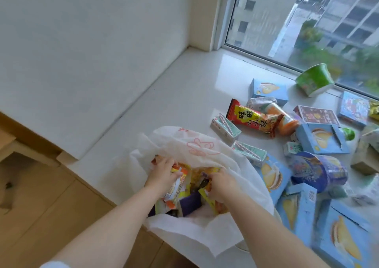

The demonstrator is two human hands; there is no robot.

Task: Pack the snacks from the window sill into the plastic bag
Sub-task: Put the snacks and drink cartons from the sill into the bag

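A white plastic bag (196,150) with red print lies open on the pale window sill (170,95). Both hands are inside its mouth. My left hand (163,170) grips an orange and white snack packet (176,187) at the bag's left side. My right hand (222,184) is closed on a yellow and orange packet (209,198) among several wrappers in the bag. To the right, loose snacks cover the sill: a red and yellow packet (253,120), small drink cartons (225,127), several blue boxes (322,138), a dark blue noodle bowl (315,170) and a tipped green cup (314,79).
A window (307,21) runs along the sill's far side. A white wall (92,42) bounds it on the left. Wooden furniture (41,185) sits below the sill's front edge. Bare sill shows behind the bag toward the corner.
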